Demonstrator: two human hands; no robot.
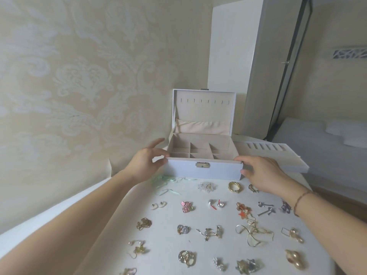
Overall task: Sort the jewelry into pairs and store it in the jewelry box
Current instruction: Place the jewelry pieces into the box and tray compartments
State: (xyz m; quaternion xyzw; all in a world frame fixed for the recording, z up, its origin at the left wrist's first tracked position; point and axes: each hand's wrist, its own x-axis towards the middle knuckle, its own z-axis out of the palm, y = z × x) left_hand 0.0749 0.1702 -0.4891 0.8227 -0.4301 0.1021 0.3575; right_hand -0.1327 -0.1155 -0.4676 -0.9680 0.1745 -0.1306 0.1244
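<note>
Far left: patterned wall point(79, 80), close behind the table point(123, 205), hence the jewelry box point(204, 171) set at the table's back edge with its lid point(203, 108) propped upright near that wall, out of the way.

Left hand point(147, 161) at the box's left front corner, fingers loosely spread, fingertips touching the rim and side wall, thumb lower against the front face; more steadying than gripping, probably to square or draw the box nearer.

Middle: box open, compartments empty, latch point(202, 165) facing forward. In front, jewelry already laid out in small twin clusters across the table: pink heart earrings point(187, 206), gold ring point(234, 187), tangled gold chain point(252, 233). Spaced well apart, presumably to keep each pair distinct before storing.

Right hand point(262, 173) mirrored on the box's right front corner, fingers slightly apart along the top rim, thumb tip pressed to the front face; bracelet point(301, 199) on that wrist.

Far right: removable tray point(278, 157) set aside just beside the box, likely lifted out to expose the lower compartments.
</note>
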